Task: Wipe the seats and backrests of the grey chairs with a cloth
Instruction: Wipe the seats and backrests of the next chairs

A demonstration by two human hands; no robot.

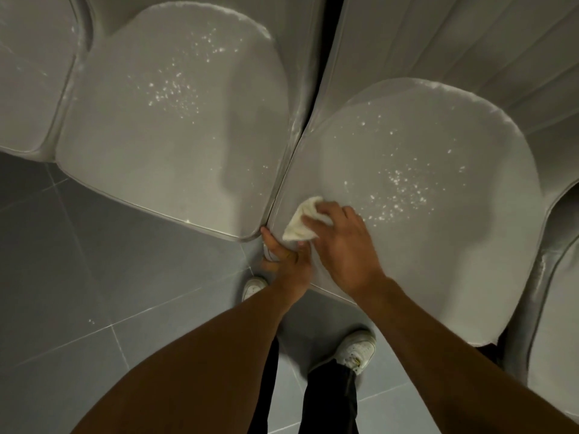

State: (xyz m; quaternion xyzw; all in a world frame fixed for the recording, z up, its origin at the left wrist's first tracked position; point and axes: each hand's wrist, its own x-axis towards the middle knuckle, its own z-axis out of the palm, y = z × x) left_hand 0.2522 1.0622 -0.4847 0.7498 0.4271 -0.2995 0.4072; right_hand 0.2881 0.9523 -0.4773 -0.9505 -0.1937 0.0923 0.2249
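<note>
Wiping a seat is the step in hand: the right grip (341,245), fingers curled over the white cloth (299,228), presses it on the grey chair seat (438,261) near the front corner that the left grip (285,261) clasps, and next should sweep toward the white specks (398,195).

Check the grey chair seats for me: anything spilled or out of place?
Yes: white specks are scattered mid-seat on the left grey moulded seat and the right grey seat, with white residue along both back rims. The white cloth in the right hand is at the right seat's front corner.
</note>
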